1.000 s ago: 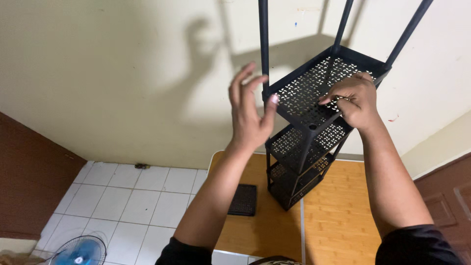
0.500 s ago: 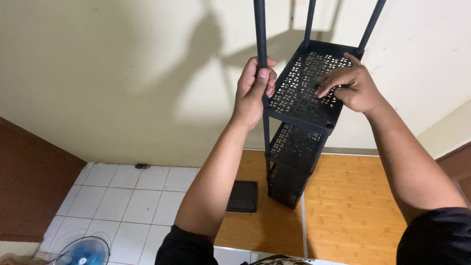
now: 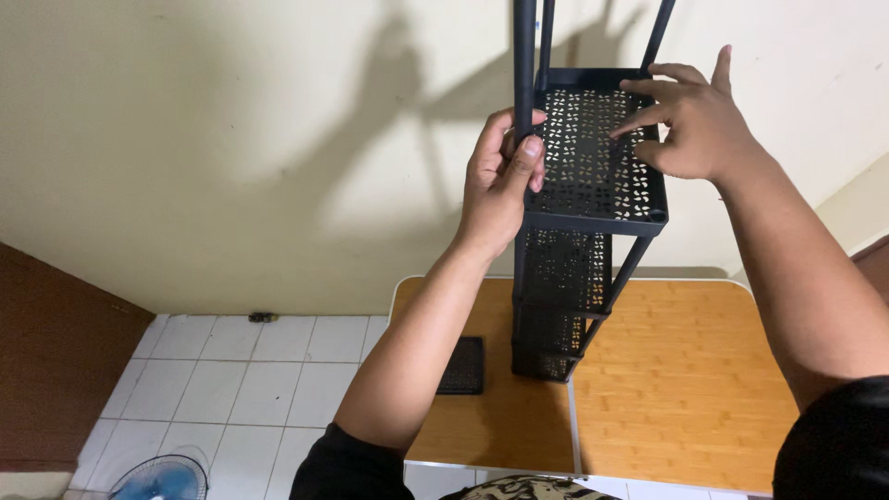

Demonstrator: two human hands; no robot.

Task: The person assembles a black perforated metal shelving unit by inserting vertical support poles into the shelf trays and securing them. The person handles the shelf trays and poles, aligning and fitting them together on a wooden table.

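A tall black rack [image 3: 593, 222] with perforated shelves stands on a wooden table [image 3: 676, 380]. My left hand [image 3: 505, 181] is wrapped around the rack's front left pole [image 3: 524, 56], just above the top shelf. My right hand [image 3: 694, 120] rests with spread fingers on that top perforated shelf [image 3: 593, 157], at its right edge. Two more poles rise from the shelf's far corners and run out of the top of the view.
A loose black perforated shelf panel [image 3: 462, 366] lies on the table left of the rack's foot. White floor tiles [image 3: 231, 380] lie beyond the table's left edge, with a blue fan [image 3: 157, 479] at the bottom left. A cream wall stands behind.
My left hand closed on the front left pole, having been open a second ago. The rack has turned so its top shelf faces me squarely. My right hand has opened flat on the shelf.
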